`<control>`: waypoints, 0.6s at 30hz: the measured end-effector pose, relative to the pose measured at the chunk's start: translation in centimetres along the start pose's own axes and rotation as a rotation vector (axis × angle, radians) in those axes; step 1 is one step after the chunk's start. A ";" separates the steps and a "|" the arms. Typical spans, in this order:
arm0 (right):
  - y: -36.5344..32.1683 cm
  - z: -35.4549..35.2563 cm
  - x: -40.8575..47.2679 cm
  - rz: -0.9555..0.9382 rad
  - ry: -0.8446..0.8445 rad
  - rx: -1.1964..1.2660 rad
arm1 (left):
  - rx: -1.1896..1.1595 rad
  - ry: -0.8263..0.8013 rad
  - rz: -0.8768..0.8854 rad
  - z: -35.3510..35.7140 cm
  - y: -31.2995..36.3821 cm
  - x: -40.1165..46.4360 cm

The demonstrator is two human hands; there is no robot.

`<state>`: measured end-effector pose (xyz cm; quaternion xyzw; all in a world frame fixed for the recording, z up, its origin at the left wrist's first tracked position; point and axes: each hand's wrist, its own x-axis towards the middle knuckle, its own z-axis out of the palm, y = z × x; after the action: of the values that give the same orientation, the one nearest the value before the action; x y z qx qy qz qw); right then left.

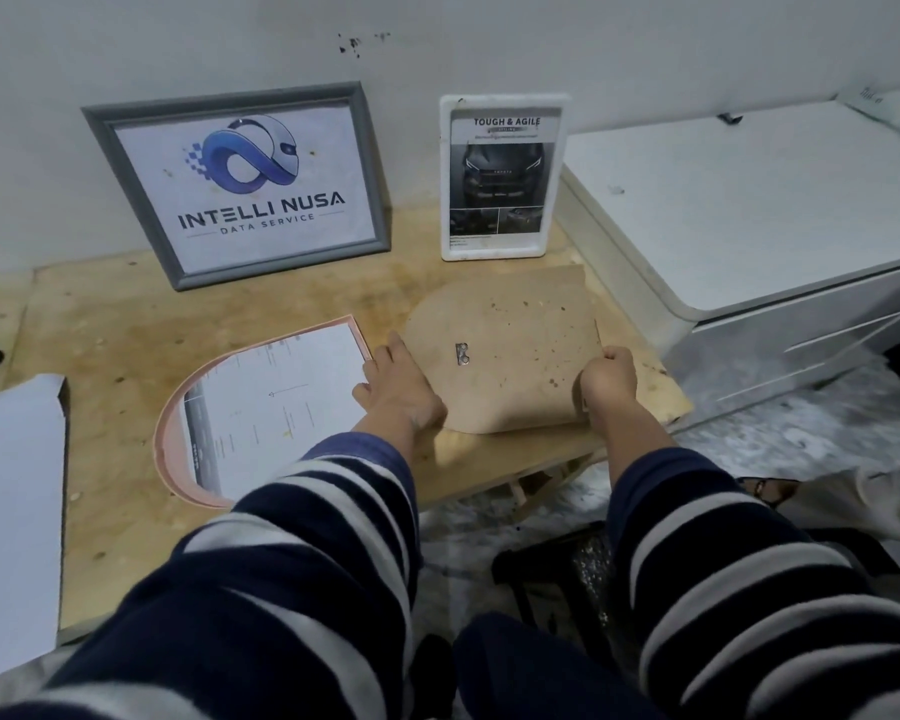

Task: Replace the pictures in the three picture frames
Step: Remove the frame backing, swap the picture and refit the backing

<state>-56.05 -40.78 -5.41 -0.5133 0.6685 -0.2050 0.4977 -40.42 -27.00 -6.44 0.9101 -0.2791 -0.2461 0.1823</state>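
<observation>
The arched brown backing board, lying at about one o'clock on the plywood table, is being grasped at both side edges, the left hand clenched on its nine-o'clock edge and the right hand on its three-o'clock edge; it is best being kept level and aligned, arch to arch, before being laid over the pink arched frame at nine o'clock, where a printed sheet is lying. Fingertips under the board are being hidden, and the sheet's print is being blurred beyond reading.
</observation>
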 end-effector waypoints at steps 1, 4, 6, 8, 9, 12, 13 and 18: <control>-0.2 0.1 -0.3 -0.008 -0.009 0.015 | -0.050 0.017 -0.004 -0.3 -0.2 0.0; -1.2 1.4 -1.6 -0.024 -0.057 0.042 | -0.185 0.078 -0.024 -1.5 -1.2 -0.2; -1.8 2.7 -2.7 -0.032 -0.096 0.057 | -0.233 0.123 -0.046 -2.8 -2.3 -0.4; -2.2 4.3 -3.8 -0.042 -0.141 0.052 | -0.250 0.160 -0.076 -4.2 -3.7 -0.7; -2.4 5.1 -4.4 -0.048 -0.166 0.042 | -0.250 0.177 -0.097 -4.8 -4.6 -0.9; -2.8 7.7 -6.2 -0.090 -0.237 0.024 | -0.253 0.233 -0.150 -6.6 -7.5 -1.7; -2.8 8.3 -6.6 -0.100 -0.256 0.021 | -0.258 0.247 -0.158 -7.0 -8.3 -1.9; -2.4 11.7 -9.3 -0.234 -0.380 -0.154 | -0.248 0.301 -0.261 -9.1 -13.3 -3.6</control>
<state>-44.84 -30.68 -4.26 -0.6531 0.5123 -0.1094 0.5468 -32.47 -12.70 -4.00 0.9356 -0.0961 -0.1614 0.2990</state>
